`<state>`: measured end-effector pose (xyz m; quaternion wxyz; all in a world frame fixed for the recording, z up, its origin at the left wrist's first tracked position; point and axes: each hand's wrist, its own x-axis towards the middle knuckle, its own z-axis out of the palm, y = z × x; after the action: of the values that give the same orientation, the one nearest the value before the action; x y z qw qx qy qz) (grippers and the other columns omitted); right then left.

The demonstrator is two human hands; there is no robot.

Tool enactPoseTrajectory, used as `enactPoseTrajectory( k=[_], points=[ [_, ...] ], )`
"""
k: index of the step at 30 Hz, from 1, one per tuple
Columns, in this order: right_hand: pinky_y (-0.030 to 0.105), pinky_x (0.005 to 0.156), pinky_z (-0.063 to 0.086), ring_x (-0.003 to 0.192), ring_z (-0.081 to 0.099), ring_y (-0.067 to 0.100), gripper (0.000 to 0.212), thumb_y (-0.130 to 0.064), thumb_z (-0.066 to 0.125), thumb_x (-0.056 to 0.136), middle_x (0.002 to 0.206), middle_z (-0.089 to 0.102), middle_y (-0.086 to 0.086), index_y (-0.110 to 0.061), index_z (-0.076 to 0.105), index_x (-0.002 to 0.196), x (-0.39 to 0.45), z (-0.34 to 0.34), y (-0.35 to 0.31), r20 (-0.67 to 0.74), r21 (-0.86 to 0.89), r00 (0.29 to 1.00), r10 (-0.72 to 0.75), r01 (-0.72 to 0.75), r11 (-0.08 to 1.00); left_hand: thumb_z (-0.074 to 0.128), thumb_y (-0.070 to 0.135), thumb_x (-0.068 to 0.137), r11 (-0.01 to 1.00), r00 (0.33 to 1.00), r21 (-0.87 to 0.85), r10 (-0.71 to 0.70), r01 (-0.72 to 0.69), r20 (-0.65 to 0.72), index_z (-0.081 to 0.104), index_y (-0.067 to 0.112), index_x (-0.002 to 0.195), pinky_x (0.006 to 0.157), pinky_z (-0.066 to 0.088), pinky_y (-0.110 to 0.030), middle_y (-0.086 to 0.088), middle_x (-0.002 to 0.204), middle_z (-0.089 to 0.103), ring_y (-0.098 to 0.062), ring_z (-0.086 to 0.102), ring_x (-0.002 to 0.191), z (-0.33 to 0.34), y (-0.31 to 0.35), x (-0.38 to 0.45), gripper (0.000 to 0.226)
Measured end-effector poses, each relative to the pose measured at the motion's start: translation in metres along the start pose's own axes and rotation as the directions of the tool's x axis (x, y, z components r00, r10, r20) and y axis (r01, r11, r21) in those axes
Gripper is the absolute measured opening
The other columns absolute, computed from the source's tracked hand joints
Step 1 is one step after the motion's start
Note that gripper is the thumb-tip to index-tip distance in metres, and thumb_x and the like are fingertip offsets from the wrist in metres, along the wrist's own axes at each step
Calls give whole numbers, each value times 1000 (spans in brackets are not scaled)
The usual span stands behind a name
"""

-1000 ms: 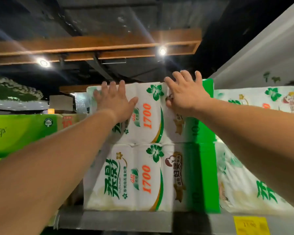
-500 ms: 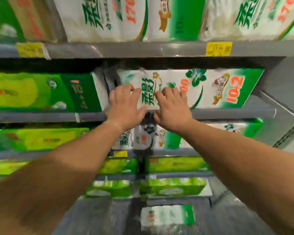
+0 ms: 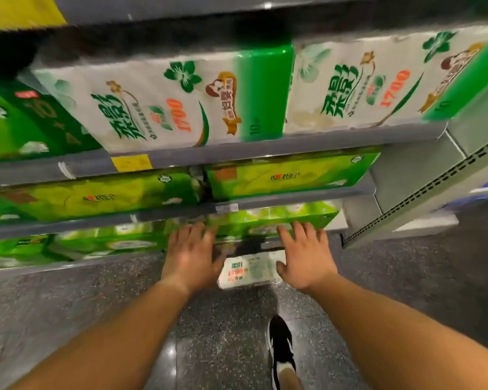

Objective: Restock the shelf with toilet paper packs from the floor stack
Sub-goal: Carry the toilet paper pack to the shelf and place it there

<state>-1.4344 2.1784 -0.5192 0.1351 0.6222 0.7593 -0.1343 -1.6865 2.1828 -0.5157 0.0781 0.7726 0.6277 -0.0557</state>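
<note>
Both hands, left (image 3: 190, 256) and right (image 3: 304, 256), are being held open and empty above the pack (image 3: 250, 271), which is lying on the floor (image 3: 68, 311) below them. Its two ends are best being gripped squarely before lifting.

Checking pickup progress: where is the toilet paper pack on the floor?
The pack lies on the floor, centre of the head view, between the open left hand and right hand.

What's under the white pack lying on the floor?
The white pack lies on the dark speckled floor, between the open left hand and right hand. Anything beneath it is hidden.
</note>
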Motion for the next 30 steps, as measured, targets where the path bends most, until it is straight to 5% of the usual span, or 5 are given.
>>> enactPoseTrajectory(
  k=[5,9,15,21,30],
  points=[
    [64,121,-3,155,-14,39,105,-70,54,92,170,-16,11,-35,-18,160,64,156,48,219,22,975,43,-49,999,37,91,75,1000,982,-13,-19,21,189,-1,37,163,122,17,-55,-13,167,22,-36,17,152,184,8,51,110],
    [67,119,-5,154,-18,40,114,-79,54,86,169,-22,10,-33,-20,160,117,263,78,285,-13,958,46,-44,999,28,103,51,997,950,-24,-64,75,305,-10,37,161,122,10,-62,-13,171,4,-39,6,156,308,11,90,134],
    [71,117,-3,152,-23,43,127,-83,61,77,167,-28,11,-35,-24,157,190,382,97,349,-58,937,16,4,998,60,94,64,998,895,12,-67,69,440,-53,45,131,120,-12,-64,-7,167,-31,-32,-27,154,442,18,114,140],
    [74,116,-5,153,-20,44,130,-79,69,73,167,-26,13,-38,-20,158,233,441,107,331,-61,942,-49,73,995,69,89,62,998,879,33,-54,44,474,-57,39,129,116,-15,-70,-12,164,-34,-37,-33,150,501,14,138,150],
    [72,119,7,152,11,40,125,-72,74,71,167,5,14,-36,-8,158,235,420,102,303,-69,951,-66,91,993,76,72,68,999,911,35,-50,39,410,-25,34,157,120,-4,-72,-15,161,8,-37,0,154,489,14,146,140]
  ],
)
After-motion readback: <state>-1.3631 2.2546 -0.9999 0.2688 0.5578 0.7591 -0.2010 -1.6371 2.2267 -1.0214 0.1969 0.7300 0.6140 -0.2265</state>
